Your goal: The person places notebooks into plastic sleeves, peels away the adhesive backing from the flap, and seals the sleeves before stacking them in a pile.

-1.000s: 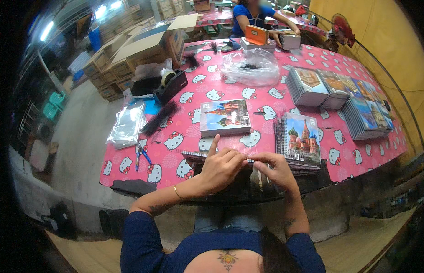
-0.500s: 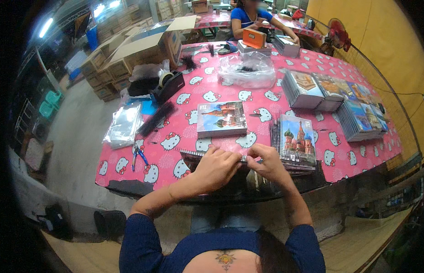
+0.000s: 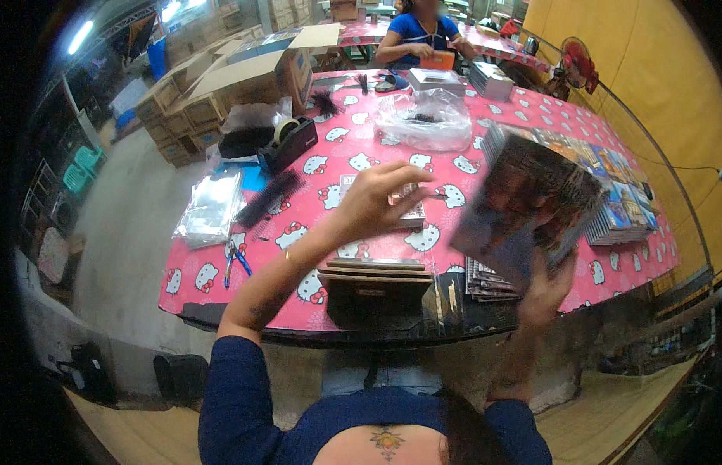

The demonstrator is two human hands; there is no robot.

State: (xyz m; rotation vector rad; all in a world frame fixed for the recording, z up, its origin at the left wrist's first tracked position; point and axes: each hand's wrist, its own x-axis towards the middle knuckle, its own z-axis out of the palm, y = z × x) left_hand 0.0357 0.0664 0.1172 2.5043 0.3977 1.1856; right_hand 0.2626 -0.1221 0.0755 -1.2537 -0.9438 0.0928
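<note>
My right hand [image 3: 545, 291] grips a spiral notebook [image 3: 532, 201] by its near edge, tilted in the air and smeared by motion. Beneath it lies a pile of notebooks [image 3: 491, 280], mostly covered. Over the middle of the table, my left hand [image 3: 386, 194] is open, its thumb and fingers apart and nothing in them. That hand partly hides a stack of printed covers or pages [image 3: 411, 217] beyond it. At the table's front edge, in front of my body, stands a dark wooden block with a slotted top [image 3: 376, 293].
Pliers [image 3: 237, 262], clear plastic sleeves [image 3: 210, 209], black binding wires [image 3: 269, 203] and a tape dispenser [image 3: 290, 143] lie to the left. A plastic bag [image 3: 423, 120] sits farther back. Stacked notebooks [image 3: 621, 209] stand right. Across the table a person [image 3: 423, 39] handles something orange.
My right hand has lifted a notebook from the wooden block and swung it right, over the pile. My left hand has let go and risen forward. Across the table, the orange item has been moved.
</note>
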